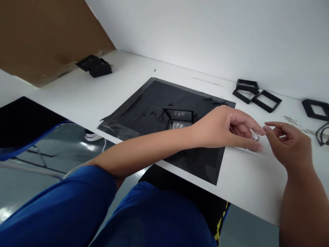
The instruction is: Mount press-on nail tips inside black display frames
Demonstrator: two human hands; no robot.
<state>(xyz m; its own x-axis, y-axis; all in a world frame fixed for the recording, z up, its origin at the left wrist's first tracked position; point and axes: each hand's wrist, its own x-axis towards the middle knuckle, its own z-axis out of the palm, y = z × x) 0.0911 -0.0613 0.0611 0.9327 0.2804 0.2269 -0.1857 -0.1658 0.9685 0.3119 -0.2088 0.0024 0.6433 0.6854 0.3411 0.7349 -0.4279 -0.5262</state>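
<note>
My left hand (231,128) reaches across to the right of the black mat, its thumb and fingers curled around a small clear, shiny plastic piece (255,136). A thin pale edge shows under that hand; the rest of it is hidden. Close by, my right hand (291,145) has its thumb and forefinger pinched together near my left fingertips; whatever lies between them is too small to make out. Behind my left forearm, a small black case (180,115) stands with its lid up on the mat, and several whitish clear pieces (178,125) show inside.
The black mat (144,106) lies on the white table (123,79). Black frames (267,101) rest near the wall, with another black frame (316,109) farther right beside a dark cable (322,134). Black pieces (96,67) sit at the far left, near a brown panel (51,37).
</note>
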